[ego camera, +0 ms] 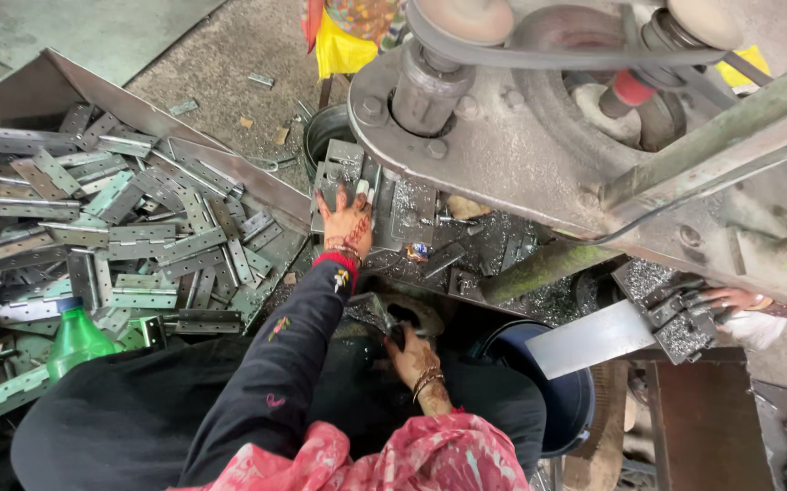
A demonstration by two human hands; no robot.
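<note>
At the far left, a metal tray (21, 91) with a raised sloping wall held a loose heap of steel hinges (130, 236), overlapping at every angle. A green plastic bottle (74, 341) stood at the tray's near edge, its blue cap touching the hinges.

The person's left hand (346, 223), in a dark sleeve with a red cuff, reached forward to the press bed (503, 245). Its fingers were spread flat, pressing a hinge blank (343, 164) onto the die block (409, 214), just beneath the overhanging machine body. The bed around it was strewn with metal chips.

The right hand (410, 355) sat lower and nearer the body, curled around something dark below the bed's near edge; whether it gripped or merely rested there could not be told. A dark blue bucket (552, 400) stood just beside it.

Above, the press frame (521, 145) carried a belt over its pulleys (466, 18). At the right edge another person's hand (730, 300) touched a small block beside a bright steel strip (589, 338).

The risk seemed plain: the left fingers lay in the die area, so any stroke of the press could crush them. The open belt could catch loose cloth, and the hinge edges and chips could cut bare skin.
</note>
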